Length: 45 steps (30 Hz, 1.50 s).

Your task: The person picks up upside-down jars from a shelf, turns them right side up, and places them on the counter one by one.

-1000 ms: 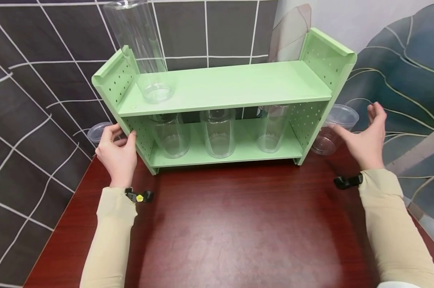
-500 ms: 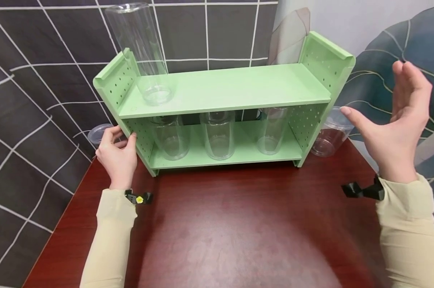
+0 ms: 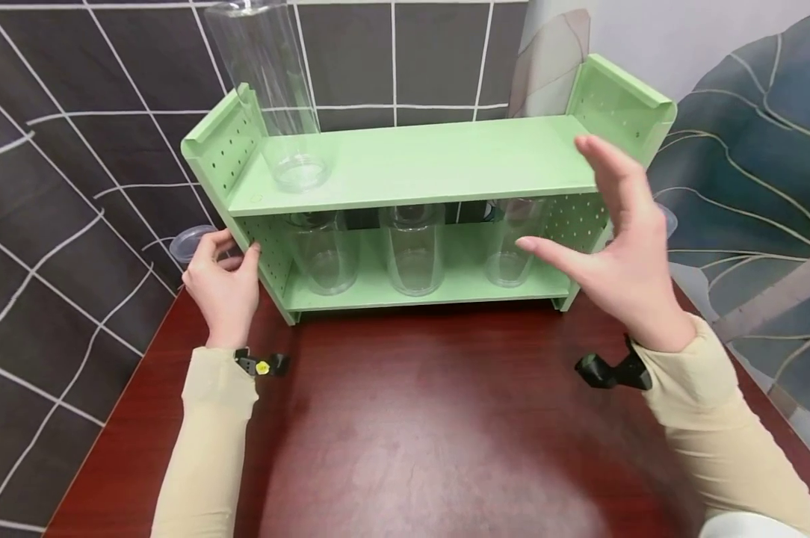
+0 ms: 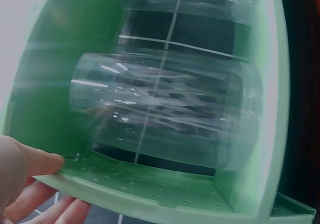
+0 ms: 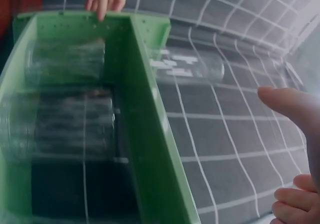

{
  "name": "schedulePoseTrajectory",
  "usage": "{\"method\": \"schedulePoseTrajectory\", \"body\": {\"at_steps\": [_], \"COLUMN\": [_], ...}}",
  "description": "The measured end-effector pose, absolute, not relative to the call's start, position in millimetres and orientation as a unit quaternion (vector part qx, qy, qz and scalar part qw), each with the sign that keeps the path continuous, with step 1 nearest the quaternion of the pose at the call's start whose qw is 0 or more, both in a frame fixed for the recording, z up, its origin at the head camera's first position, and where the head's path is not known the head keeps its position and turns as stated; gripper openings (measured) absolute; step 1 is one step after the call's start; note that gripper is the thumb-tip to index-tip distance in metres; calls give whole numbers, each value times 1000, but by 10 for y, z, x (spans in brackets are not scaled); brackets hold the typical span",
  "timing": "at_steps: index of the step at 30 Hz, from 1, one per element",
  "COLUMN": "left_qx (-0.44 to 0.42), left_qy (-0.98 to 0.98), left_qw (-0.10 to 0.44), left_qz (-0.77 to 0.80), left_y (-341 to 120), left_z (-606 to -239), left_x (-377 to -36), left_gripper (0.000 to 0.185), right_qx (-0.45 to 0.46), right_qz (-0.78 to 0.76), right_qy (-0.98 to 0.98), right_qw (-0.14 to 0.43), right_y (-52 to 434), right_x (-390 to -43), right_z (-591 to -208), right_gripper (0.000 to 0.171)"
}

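Observation:
A green two-tier shelf rack point(image 3: 418, 161) with perforated side panels stands against the wall. My left hand point(image 3: 223, 291) pinches its left side panel; the left wrist view has the thumb point(image 4: 42, 161) over the panel's edge and fingers beyond it. In front of the rack's right end, my right hand point(image 3: 630, 269) is raised and holds nothing, thumb and fingers spread wide. On the upper shelf, at its left, stands a tall clear jar point(image 3: 270, 97). Three clear jars stand below: one left point(image 3: 327, 261), one middle point(image 3: 415, 261), one right point(image 3: 509, 258).
Outside the rack's left side is a clear lidded container point(image 3: 193, 243), partly behind my hand. At the right, the rim of another clear container point(image 3: 670, 220) shows past my right hand. The dark red table point(image 3: 405, 418) extends in front; a dark tiled wall point(image 3: 432, 63) backs the rack.
My right hand moved from beside the right container, out right and up, then back left to the rack's front, fingers spread throughout. My left hand kept its grip on the side panel.

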<state>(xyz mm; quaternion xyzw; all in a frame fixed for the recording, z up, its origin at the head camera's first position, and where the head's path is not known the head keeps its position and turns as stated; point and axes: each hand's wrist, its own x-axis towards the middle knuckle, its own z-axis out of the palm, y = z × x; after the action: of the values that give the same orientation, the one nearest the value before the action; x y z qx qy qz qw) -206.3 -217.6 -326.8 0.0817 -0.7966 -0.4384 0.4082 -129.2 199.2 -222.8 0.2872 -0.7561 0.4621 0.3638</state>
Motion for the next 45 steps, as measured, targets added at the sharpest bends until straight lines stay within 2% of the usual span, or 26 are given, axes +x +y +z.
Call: {"method": "schedulePoseTrajectory", "body": {"at_steps": [3,7,12,15,24,31,37,40,45], "left_qx": [81,77,79,77,65,58,56,58,62], "left_qy": [-803,-805,-806,-807,-813,-818,-816,-817,-819], "left_qw": [389,374,374,377,385,392,397,395,393], "left_qz": [-444,-454,-451,-449,-432,-417,-417,-416,-413], "left_y": [-2195,-2219,-2233,-2231,-2209,-2231,-2227,-2223,-2215], "left_z": [-3243,-3218,-3210,-3206,-3205,-3232,-3223,-3222,-3213], "left_x": [-2052,-2041,-2039,-2055,-2071,-2034,-2022,-2029,-2031], "left_gripper": [28,28,27,27,28,28,27,27,28], "right_qx": [288,275,271,266,246,218,218,225,235], "right_qz": [457,484,515,533,562,528,466,447,444], "right_qy": [-768,-766,-758,-761,-778,-817,-858,-865,-864], "right_qw": [345,322,294,258,135,71,4,-3,30], "right_y": [1859,1707,1520,1379,828,328,-47,-176,-265], "right_x": [-1336,-1430,-1587,-1678,-2048,-2561,-2744,-2777,-2759], "right_z": [-2195,-2123,-2018,-1950,-1748,-1829,-1858,-1873,-1925], "right_gripper": [91,87,81,80,93,110,118,112,98]}}
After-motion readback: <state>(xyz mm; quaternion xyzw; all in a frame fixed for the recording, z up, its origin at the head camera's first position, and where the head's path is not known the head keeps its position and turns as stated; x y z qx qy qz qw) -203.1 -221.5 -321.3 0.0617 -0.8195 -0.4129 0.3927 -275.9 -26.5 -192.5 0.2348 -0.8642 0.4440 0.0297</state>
